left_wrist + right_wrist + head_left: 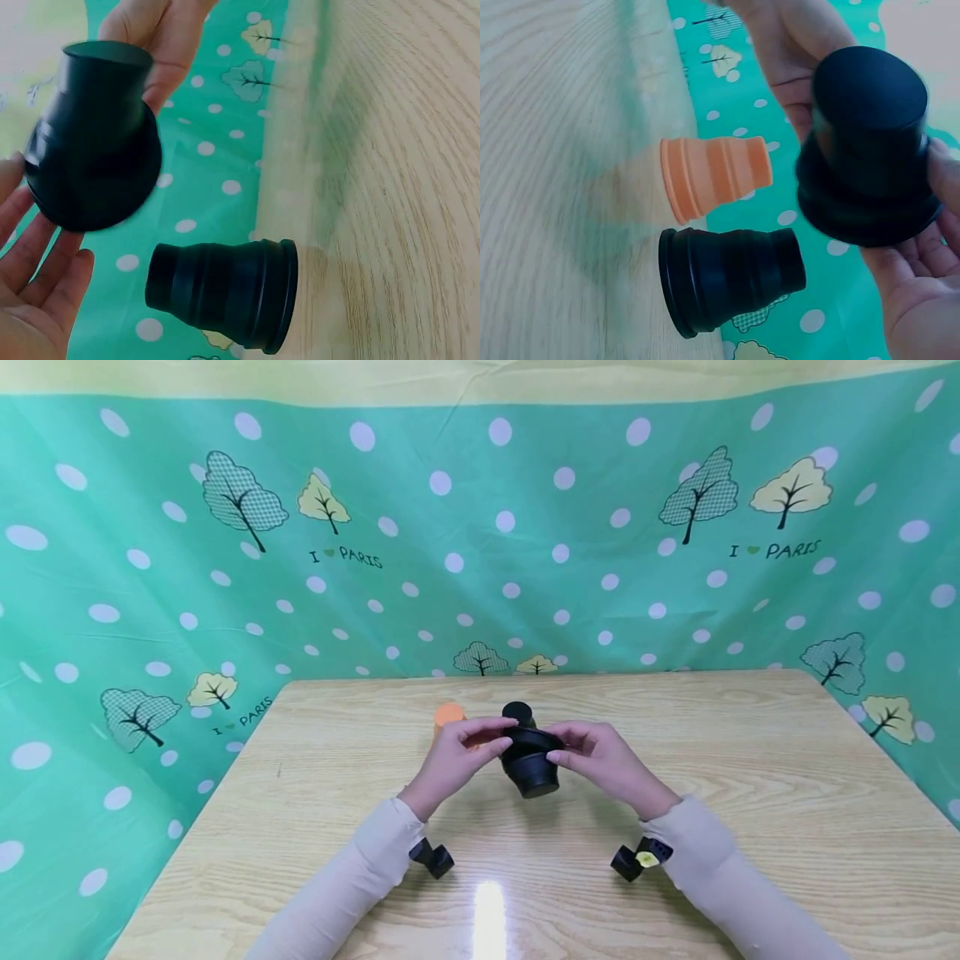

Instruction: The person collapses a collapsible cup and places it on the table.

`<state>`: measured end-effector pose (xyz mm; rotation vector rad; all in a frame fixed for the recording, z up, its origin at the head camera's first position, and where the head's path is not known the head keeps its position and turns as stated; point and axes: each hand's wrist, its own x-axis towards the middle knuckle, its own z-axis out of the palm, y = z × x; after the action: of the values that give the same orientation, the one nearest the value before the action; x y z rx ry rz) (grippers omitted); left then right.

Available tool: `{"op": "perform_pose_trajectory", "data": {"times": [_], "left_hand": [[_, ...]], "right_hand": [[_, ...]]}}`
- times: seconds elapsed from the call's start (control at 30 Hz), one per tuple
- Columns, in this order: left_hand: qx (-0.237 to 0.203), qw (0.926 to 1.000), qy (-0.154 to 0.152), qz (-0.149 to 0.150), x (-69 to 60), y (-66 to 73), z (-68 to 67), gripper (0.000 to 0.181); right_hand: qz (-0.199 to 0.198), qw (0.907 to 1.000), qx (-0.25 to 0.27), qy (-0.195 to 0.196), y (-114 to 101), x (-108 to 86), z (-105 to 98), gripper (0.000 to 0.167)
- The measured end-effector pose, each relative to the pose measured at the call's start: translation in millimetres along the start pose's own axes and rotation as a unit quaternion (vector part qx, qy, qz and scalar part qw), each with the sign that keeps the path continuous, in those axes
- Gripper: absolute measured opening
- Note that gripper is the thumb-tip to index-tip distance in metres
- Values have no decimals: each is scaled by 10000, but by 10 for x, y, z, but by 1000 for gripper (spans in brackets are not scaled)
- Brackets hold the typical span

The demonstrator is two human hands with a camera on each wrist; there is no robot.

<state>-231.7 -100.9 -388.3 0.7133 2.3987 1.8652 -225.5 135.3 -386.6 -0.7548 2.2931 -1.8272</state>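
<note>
Cup (532, 773), black, held: one. Rim pinched at nine o'clock by left hand (457, 755), at three by right hand (606, 762).

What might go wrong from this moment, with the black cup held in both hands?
Slipping: the left hand and right hand hold the black cup near its rim in the air, so it might drop to the table.
Bumping: a second black cup stands beyond, so a forward move might hit it.
Knocking: in the head view the left hand partly hides the orange cup, so reaching forward might tip it.
</note>
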Motion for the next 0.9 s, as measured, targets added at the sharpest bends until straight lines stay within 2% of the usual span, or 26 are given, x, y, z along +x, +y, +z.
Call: {"op": "perform_pose_trajectory", "data": {"times": [0.1,0.27,0.4,0.53,0.73,0.9], "left_hand": [[-331,9994,-113,-8,5,5,-12,36],[-622,9969,-303,373,-5,22,4,45],[-713,9961,-139,506,-13,38,33,42],[-535,9966,49,621,-16,41,78,36],[-131,9965,94,818,-42,81,117,32],[154,9963,164,825,-54,78,126,30]], "right_hand": [[-140,9985,498,201,-1,-6,-21,30],[-338,9924,1146,304,32,-2,-9,19],[-344,9911,1235,347,60,4,20,18],[-416,9910,1203,411,74,8,39,22],[-469,9895,1283,477,68,4,57,22],[-398,9903,1231,510,61,2,80,36]]}}
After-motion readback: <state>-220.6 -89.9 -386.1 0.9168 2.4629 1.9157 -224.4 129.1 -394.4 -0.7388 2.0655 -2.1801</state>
